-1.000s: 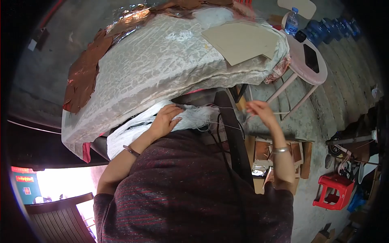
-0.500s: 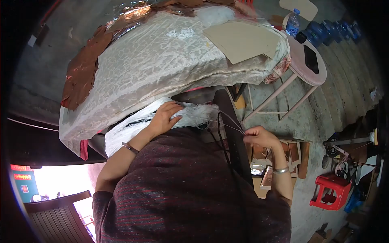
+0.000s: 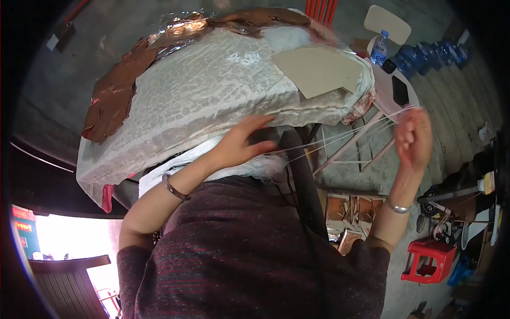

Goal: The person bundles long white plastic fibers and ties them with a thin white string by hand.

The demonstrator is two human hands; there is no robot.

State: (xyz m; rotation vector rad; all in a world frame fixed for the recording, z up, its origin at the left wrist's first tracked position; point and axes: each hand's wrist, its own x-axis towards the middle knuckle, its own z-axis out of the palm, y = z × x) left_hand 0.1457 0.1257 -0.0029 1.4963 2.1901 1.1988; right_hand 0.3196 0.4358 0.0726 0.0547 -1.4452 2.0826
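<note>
A bundle of loose white thread [image 3: 241, 170] lies across my lap, its ends frayed and tangled on the right. My left hand [image 3: 241, 141] hovers just above it, fingers and thumb spread and slightly blurred. Raised out to the right, my right hand [image 3: 414, 135] is closed on several strands. These pale strands [image 3: 340, 136] stretch taut between that hand and the bundle. Part of the bundle is hidden by my left hand and forearm.
Ahead stands a table with a patterned pale cloth [image 3: 196, 80], bearing brown sheets [image 3: 114, 95] and beige card [image 3: 319, 69]. To the right are a stool with a phone [image 3: 400, 91] and bottle [image 3: 379, 48], a red stool [image 3: 429, 260], and a box of coppery pieces [image 3: 350, 210].
My right hand has moved up and far to the right, drawing the strands out longer. My left hand has lifted off the thread bundle, moved right, and spread its fingers.
</note>
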